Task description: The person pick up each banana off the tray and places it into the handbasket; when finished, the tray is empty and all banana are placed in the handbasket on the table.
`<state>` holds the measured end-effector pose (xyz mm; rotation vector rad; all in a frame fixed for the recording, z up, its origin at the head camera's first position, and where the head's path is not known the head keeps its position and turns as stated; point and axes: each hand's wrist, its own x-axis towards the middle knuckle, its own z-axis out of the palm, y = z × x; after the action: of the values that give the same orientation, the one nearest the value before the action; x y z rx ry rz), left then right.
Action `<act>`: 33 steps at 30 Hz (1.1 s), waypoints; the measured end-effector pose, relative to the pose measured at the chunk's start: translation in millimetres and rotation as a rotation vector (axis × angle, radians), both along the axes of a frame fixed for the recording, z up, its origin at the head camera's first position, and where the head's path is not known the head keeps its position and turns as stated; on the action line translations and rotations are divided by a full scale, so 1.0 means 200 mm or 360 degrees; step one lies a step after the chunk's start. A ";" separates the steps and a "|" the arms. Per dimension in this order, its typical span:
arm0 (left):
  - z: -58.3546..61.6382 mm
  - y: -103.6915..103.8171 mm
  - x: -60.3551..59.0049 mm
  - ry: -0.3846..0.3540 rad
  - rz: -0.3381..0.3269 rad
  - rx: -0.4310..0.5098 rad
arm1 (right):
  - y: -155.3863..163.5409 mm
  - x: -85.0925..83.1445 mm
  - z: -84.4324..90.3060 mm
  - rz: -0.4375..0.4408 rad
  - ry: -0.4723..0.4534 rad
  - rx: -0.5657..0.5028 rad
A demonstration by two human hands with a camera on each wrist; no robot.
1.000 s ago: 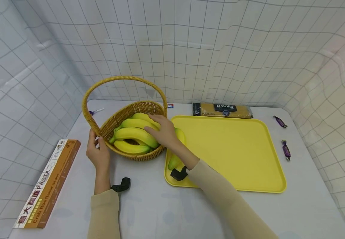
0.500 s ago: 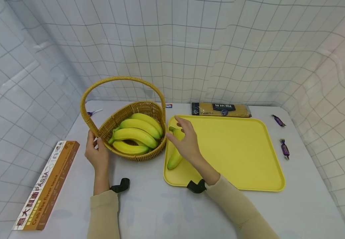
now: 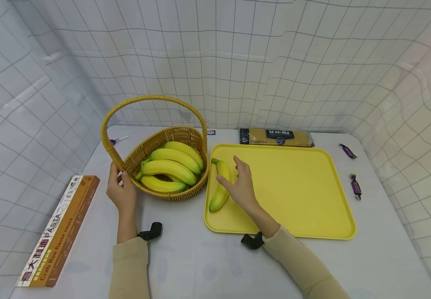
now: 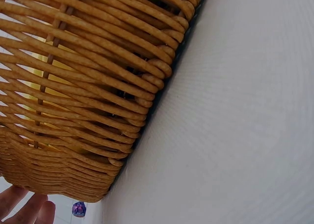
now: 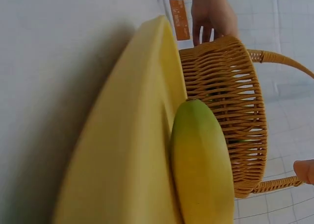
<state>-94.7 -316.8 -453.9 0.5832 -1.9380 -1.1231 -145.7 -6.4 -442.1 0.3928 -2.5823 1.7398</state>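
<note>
Lying lengthwise along the left edge of the yellow tray (image 3: 305, 195), near its front left corner: a single banana (image 3: 221, 185), stalk end pointing to the far edge of the tabletop (image 3: 200, 265), green tip toward the near edge. Hovering just right of that banana, fingers straight and spread, holding nothing: the right hand (image 3: 239, 186), fingertips close to or just touching the fruit's upper half; hard to tell which from the head view. Showing in the right wrist view, the banana's green end (image 5: 201, 160) resting on the tray's rim, with the wicker wall right beside it.

Gripping the near left rim of the wicker basket (image 3: 170, 137) at the foot of its arched handle: the left hand (image 3: 121, 192), fingers curled round the weave. Sitting inside the basket, a bunch of bananas (image 3: 168, 166). Standing toward the left half of the tabletop, the basket, its right side just beside the tray.

Lying along the left edge, a long pasta box (image 3: 56, 234). Resting against the far edge behind the tray, a spaghetti packet (image 3: 277, 138). Scattered near the right edge, two purple sweets (image 3: 355, 185).
</note>
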 end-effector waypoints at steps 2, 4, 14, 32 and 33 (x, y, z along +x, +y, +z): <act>0.00 0.00 0.00 -0.0002 0.0001 0.0006 | 0.00 0.00 -0.03 -0.0013 -0.0069 0.0044; 0.00 0.01 0.00 -0.0002 0.0000 0.0008 | 0.00 0.00 -0.05 -0.0020 -0.0121 0.0078; 0.00 0.01 -0.01 0.0013 -0.0003 0.0001 | -0.01 0.03 -0.14 0.0010 -0.0230 0.0200; -0.01 0.00 -0.01 -0.0019 0.0028 -0.0006 | -0.04 0.03 -0.18 0.0026 -0.0180 0.0284; -0.01 0.00 -0.01 -0.0020 0.0029 -0.0007 | -0.04 0.03 -0.19 0.0025 -0.0173 0.0293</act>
<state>-95.7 -317.3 -456.3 0.6059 -1.9419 -1.1056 -140.1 -13.7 -479.1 0.3298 -2.8348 1.5747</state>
